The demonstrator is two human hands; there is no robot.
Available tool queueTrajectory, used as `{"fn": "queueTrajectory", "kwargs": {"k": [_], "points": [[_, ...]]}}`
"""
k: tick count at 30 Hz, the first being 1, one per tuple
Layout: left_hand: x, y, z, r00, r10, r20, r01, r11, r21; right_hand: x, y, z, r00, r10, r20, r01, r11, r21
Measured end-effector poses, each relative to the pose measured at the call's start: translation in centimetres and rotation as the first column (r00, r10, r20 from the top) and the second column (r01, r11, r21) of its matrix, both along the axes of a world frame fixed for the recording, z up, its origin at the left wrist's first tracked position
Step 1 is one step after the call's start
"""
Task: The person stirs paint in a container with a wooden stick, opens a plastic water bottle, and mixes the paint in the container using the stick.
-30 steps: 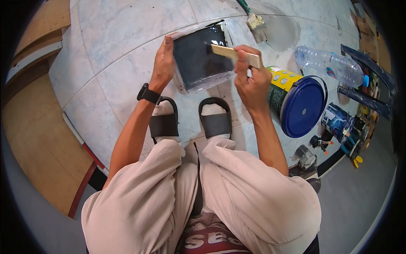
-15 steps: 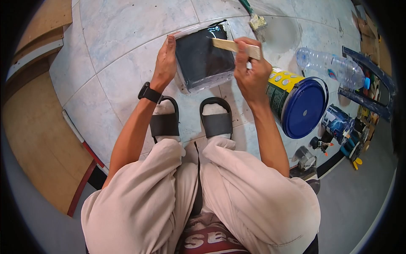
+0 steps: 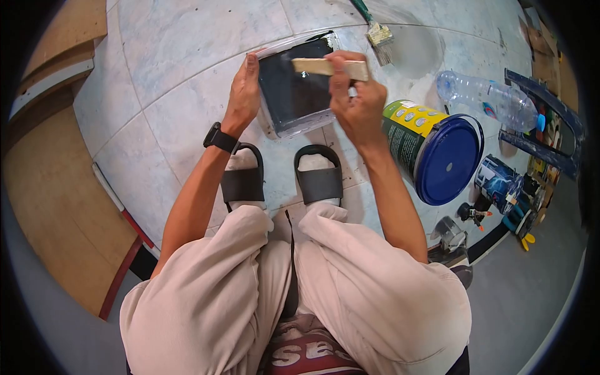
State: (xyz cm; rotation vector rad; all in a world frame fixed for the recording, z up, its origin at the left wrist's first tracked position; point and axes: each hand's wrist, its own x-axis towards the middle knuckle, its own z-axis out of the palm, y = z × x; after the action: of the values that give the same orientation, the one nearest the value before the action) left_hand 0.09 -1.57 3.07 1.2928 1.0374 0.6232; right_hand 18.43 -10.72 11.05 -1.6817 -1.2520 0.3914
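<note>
A clear plastic container (image 3: 304, 127) with dark, glossy paint (image 3: 289, 94) in it rests on the tiled floor in front of my feet. My left hand (image 3: 244, 94) is closed on its left rim, thumb on top. In my right hand (image 3: 357, 103) is a flat wooden stick (image 3: 312, 66), pinched near its right end. The stick lies across the view over the paint; its blurred left tip is over the dark surface, and I cannot tell whether it touches. My right hand covers the container's right side.
A paintbrush (image 3: 380, 41) with a green handle lies beyond the container. To the right, a yellow and green bucket (image 3: 406, 134) with a blue lid lies on its side, near a clear plastic bottle (image 3: 484, 97) and a blue can (image 3: 498, 175). Wooden boards (image 3: 62, 206) stand at the left.
My right hand and the stick have moved left across the container. My left hand and the container have stayed nearly in place.
</note>
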Motion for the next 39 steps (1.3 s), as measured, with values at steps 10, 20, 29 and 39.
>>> {"fn": "queueTrajectory", "kwargs": {"k": [10, 20, 29, 39], "points": [[-0.3, 0.2, -0.7, 1.0, -0.001, -0.021, 0.001, 1.0, 0.015, 1.4, -1.1, 0.2, 0.992, -0.069, -0.108, 0.064, 0.997, -0.051], [-0.2, 0.0, -0.7, 1.0, 0.002, 0.002, -0.002, 1.0, 0.004, 2.2, -1.5, -0.1, 0.994, 0.063, 0.085, -0.056, 0.996, -0.075], [-0.3, 0.2, -0.6, 1.0, -0.024, -0.004, 0.024, 1.0, -0.015, 0.9, -1.6, -0.8, 0.986, 0.156, -0.059, -0.161, 0.983, -0.09], [-0.3, 0.2, -0.6, 1.0, -0.007, -0.021, 0.007, 1.0, -0.015, 0.1, -0.8, 0.8, 0.973, 0.135, -0.185, -0.154, 0.984, -0.09]]}}
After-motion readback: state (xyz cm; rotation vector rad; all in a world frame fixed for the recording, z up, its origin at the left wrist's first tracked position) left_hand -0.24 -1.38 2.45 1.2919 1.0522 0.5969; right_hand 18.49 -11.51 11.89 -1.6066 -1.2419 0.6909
